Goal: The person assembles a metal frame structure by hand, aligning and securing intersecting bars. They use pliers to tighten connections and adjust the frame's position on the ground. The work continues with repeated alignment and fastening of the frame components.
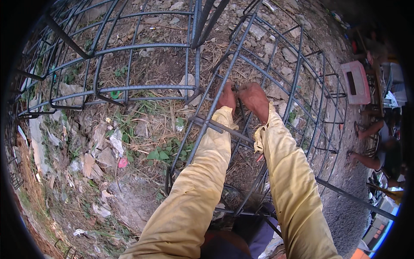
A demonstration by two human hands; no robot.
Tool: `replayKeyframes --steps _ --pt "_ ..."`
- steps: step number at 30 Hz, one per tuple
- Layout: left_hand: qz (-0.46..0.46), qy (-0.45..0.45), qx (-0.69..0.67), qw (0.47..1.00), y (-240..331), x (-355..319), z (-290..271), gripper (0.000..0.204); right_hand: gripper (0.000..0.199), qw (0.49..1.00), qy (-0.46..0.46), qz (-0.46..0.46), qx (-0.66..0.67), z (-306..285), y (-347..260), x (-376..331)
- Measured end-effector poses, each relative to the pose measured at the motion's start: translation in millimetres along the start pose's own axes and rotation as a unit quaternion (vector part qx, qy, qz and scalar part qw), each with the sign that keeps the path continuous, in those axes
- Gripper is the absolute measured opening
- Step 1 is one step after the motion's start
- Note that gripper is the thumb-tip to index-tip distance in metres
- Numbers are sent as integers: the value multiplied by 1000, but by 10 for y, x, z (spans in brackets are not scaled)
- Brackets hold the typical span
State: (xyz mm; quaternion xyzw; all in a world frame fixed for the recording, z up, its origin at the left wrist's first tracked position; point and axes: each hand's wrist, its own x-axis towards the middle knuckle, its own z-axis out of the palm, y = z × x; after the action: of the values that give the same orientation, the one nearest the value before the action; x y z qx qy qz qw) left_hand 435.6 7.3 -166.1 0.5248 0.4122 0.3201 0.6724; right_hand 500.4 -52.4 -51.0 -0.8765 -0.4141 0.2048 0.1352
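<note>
My left hand (226,96) and my right hand (254,98) are close together inside a cage of steel reinforcing bars (236,53). Both reach down among the bars with fingers curled in. The right hand looks like a fist with its knuckles up; the left is partly behind a slanting bar. Whatever the fingers grip is too small or hidden to make out. Yellow sleeves (189,185) cover both forearms, and the right cuff is torn. A short crossbar (230,131) runs in front of the forearms.
Another rebar cage (151,45) stands at the left, with bent bar ends sticking out. Rubble, dry grass and scraps cover the ground (129,207). At the right are a red-and-white box (355,82) and seated people, one with bare legs (368,129).
</note>
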Motion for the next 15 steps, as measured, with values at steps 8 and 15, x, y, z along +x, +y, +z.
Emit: replayKeyframes --steps 8,15 --pt "-50 -75 -22 996 214 -56 -43 65 25 991 -31 76 -110 29 -204 37" --pt "-40 -117 50 991 168 58 -31 71 24 987 -15 48 -152 -31 -274 240"
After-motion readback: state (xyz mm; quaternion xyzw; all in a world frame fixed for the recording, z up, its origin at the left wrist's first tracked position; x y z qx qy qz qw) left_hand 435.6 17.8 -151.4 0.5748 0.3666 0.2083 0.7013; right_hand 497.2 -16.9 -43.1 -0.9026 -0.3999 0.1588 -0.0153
